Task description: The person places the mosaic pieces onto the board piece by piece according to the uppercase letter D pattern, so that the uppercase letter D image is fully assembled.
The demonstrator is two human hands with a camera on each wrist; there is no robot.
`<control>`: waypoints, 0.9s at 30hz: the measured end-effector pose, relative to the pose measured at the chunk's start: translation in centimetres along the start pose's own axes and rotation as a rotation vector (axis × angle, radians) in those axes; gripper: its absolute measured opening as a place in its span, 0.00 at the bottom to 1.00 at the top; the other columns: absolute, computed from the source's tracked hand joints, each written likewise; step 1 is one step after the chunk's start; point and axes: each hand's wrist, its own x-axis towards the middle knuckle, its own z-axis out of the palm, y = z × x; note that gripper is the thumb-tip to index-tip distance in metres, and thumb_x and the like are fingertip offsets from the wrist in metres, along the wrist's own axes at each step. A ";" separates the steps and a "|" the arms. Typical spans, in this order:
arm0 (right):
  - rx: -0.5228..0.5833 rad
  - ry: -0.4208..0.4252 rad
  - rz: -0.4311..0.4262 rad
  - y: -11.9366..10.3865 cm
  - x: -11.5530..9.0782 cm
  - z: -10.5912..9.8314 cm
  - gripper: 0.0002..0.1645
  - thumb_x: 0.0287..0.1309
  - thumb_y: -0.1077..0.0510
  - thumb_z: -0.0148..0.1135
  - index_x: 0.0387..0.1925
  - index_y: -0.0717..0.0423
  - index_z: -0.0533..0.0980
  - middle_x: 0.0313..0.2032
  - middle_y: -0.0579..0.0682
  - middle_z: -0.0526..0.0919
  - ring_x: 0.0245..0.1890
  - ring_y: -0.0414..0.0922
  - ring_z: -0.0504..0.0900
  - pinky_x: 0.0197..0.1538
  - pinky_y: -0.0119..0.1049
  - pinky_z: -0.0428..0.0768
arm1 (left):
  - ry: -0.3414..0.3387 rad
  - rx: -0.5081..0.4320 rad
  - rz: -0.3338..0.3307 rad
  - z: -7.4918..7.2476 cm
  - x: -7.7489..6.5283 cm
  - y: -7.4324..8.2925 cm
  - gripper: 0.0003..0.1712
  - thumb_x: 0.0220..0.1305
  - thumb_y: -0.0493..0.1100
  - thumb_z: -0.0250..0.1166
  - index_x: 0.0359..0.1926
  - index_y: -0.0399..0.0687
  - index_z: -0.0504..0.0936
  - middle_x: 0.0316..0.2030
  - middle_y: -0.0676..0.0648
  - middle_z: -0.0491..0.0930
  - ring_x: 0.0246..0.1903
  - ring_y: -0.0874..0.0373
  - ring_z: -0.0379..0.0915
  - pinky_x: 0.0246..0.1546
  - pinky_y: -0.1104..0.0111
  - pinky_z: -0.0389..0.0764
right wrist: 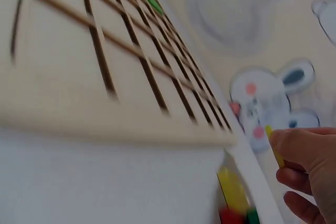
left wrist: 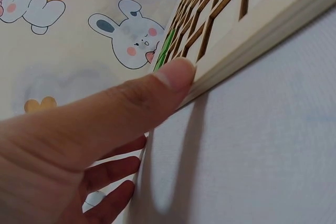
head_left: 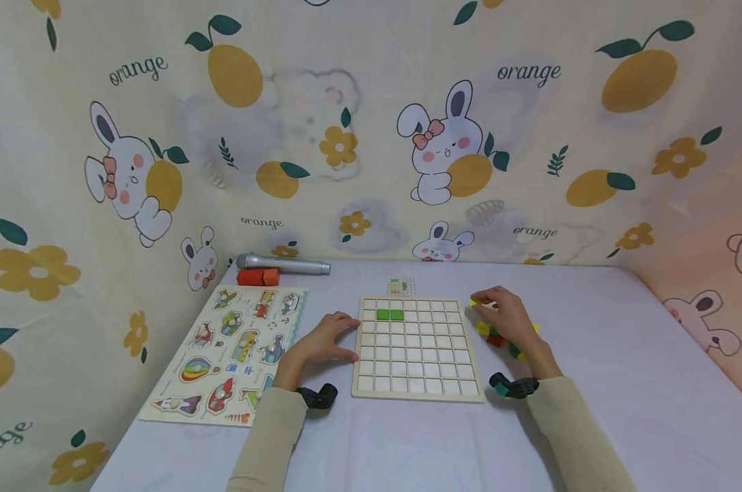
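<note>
A wooden grid board (head_left: pixel 417 394) lies on the white cloth, with two green tiles (head_left: pixel 390 315) side by side in its second row from the top. My left hand (head_left: pixel 326 339) touches the board's left edge, thumb and fingers spread; in the left wrist view the thumb (left wrist: pixel 142 95) rests against the frame. Just right of the board, my right hand (head_left: pixel 507 316) pinches a yellow tile (right wrist: pixel 275 148) between thumb and fingers. Below that hand lies a small pile of tiles, with yellow (right wrist: pixel 234 188), red (head_left: pixel 495 339) and green ones, partly hidden by the hand.
A small printed pattern card (head_left: pixel 402 285) lies behind the board. At the left is a picture puzzle board (head_left: pixel 189 342); behind it are a red-orange block (head_left: pixel 257 277) and a silver microphone (head_left: pixel 285 264). A printed curtain (head_left: pixel 371 137) stands behind the table.
</note>
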 end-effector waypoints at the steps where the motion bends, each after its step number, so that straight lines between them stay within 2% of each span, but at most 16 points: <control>1: 0.007 -0.007 -0.022 -0.6 0.2 0.2 0.15 0.58 0.59 0.62 0.46 0.61 0.79 0.44 0.58 0.78 0.45 0.53 0.75 0.50 0.51 0.76 | -0.001 0.001 0.002 0.0 0.0 0.0 0.41 0.47 0.49 0.74 0.62 0.45 0.70 0.61 0.41 0.65 0.63 0.45 0.56 0.66 0.53 0.58; 6: 0.068 -0.056 -0.086 -3.1 0.9 1.8 0.13 0.57 0.60 0.63 0.44 0.60 0.80 0.44 0.55 0.79 0.45 0.51 0.76 0.49 0.50 0.77 | -0.001 0.001 0.005 -0.1 0.0 0.0 0.41 0.47 0.49 0.74 0.62 0.45 0.70 0.60 0.41 0.66 0.63 0.45 0.56 0.66 0.53 0.58; 13: 0.130 -0.111 -0.191 -5.1 1.6 4.8 0.10 0.57 0.61 0.63 0.41 0.59 0.81 0.42 0.53 0.79 0.44 0.49 0.78 0.46 0.45 0.81 | 0.008 -0.002 -0.007 0.0 0.0 0.1 0.41 0.47 0.49 0.74 0.62 0.45 0.70 0.60 0.42 0.66 0.63 0.46 0.56 0.65 0.54 0.59; 21: 0.114 -0.097 -0.215 -6.2 1.9 7.5 0.06 0.53 0.59 0.67 0.34 0.54 0.83 0.38 0.47 0.81 0.39 0.43 0.79 0.44 0.41 0.81 | 0.008 0.001 -0.011 0.1 0.0 0.1 0.41 0.47 0.49 0.74 0.62 0.45 0.70 0.61 0.42 0.66 0.64 0.46 0.56 0.66 0.54 0.58; 27: 0.094 -0.079 -0.217 -7.0 1.8 8.2 0.03 0.52 0.61 0.68 0.32 0.52 0.83 0.37 0.47 0.82 0.38 0.45 0.78 0.42 0.42 0.79 | 0.009 0.000 -0.017 0.1 0.0 0.2 0.41 0.47 0.49 0.74 0.62 0.45 0.70 0.61 0.42 0.66 0.63 0.46 0.56 0.66 0.54 0.59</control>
